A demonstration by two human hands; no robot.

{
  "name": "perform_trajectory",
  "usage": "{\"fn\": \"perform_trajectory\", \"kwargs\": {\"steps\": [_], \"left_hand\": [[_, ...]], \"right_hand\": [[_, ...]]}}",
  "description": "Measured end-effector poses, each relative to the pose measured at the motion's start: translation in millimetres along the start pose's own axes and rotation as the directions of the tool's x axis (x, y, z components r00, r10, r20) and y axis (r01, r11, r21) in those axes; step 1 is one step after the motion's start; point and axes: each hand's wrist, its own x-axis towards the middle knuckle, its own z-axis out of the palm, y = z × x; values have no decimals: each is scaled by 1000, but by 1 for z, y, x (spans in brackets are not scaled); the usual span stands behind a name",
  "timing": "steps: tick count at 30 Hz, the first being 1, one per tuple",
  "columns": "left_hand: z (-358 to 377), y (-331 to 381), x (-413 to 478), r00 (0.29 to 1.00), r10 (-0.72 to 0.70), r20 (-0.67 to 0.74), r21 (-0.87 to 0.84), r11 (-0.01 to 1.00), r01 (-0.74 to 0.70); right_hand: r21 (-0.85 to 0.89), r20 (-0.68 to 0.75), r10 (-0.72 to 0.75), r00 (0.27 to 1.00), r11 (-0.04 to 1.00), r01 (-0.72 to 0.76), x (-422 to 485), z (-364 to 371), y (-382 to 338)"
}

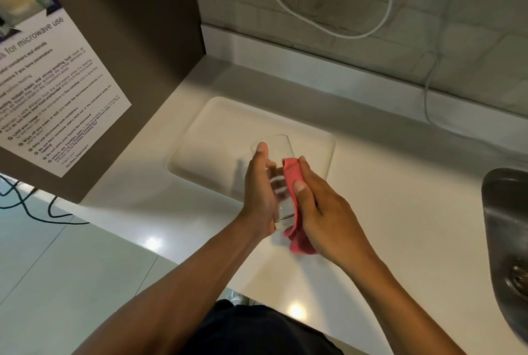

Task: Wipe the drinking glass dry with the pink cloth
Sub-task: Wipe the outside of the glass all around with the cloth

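A clear drinking glass (278, 151) is held above the white counter, tilted with its open rim pointing away from me. My left hand (260, 191) grips its left side, thumb up near the rim. My right hand (323, 206) presses the pink cloth (294, 177) against the right side of the glass. The cloth runs along the glass wall and bunches below its base (300, 243). The lower part of the glass is partly hidden by both hands.
A shallow recessed drain area (217, 137) lies in the white counter (385, 211) just behind the hands. A steel sink (508, 229) is at the right edge. A brown cabinet side with a microwave notice (51, 83) stands at left. White cables (328, 23) hang on the tiled wall.
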Motion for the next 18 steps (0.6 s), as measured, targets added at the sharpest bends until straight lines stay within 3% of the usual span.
{"fn": "perform_trajectory", "kwargs": {"steps": [5,9,14,16,18], "left_hand": [[-2,17,5,1000,-26,8,-144,989,27],[0,6,-1,999,-17,-31,-18,1000,16],[-5,19,1,999,-31,-33,-143,989,26],[-6,15,1,998,-45,-45,-113,993,39],[-4,6,-5,997,-56,-48,-63,997,53]], "right_hand": [[-174,33,-209,977,962,212,-17,4,0],[1,32,6,999,1000,-6,0,-4,2],[-193,50,-194,980,961,200,-15,8,-5],[-150,49,-180,982,971,185,-13,9,2],[-57,37,-67,997,996,69,-3,5,1]]}}
